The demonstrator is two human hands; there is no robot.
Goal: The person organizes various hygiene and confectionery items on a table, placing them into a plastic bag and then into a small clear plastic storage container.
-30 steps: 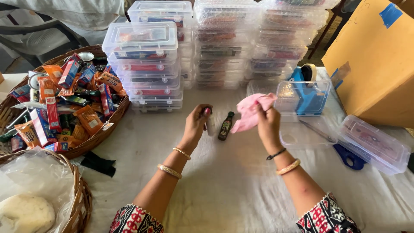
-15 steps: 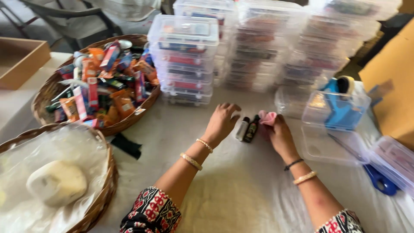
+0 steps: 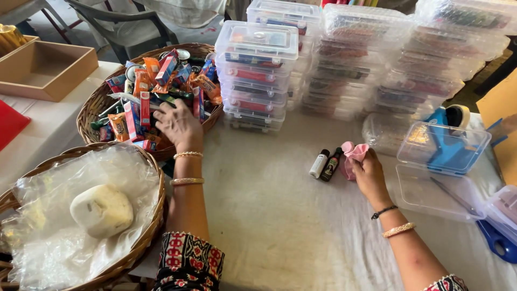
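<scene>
Over the wicker basket (image 3: 97, 105) of small packets, the left hand (image 3: 177, 125) is hovering with its fingers loosely spread and curled downward, touching or almost touching the heap of orange, red and blue sachets (image 3: 145, 91); whether it is already pinching one cannot be told, since the palm is hiding the fingertips. Right of that basket, well across the white tabletop (image 3: 280, 215), the right hand (image 3: 369, 172) is resting with its fingers pressed together around a crumpled pink cloth (image 3: 353, 153), which is sticking up out of the grip. Just to the basket side of the pink cloth, two small bottles are lying side by side, a white bottle (image 3: 319, 164) and a dark bottle (image 3: 330, 165), both with their long axes running away from the person and their caps pointing toward the stacked clear plastic boxes (image 3: 258, 81) at the back. The bottles are lying nearly touching the right hand, so that hand is by far the nearer one to them, while the left hand is sitting well apart from them. The sachets are lying directly beneath the left hand, piled at mixed angles. Nearer the person than the basket, a second basket lined with clear plastic (image 3: 81, 215) is holding a pale rounded lump (image 3: 102, 210). Far right of the basket, an open clear box (image 3: 441, 145) is standing beside a blue tape dispenser (image 3: 447, 121).
</scene>
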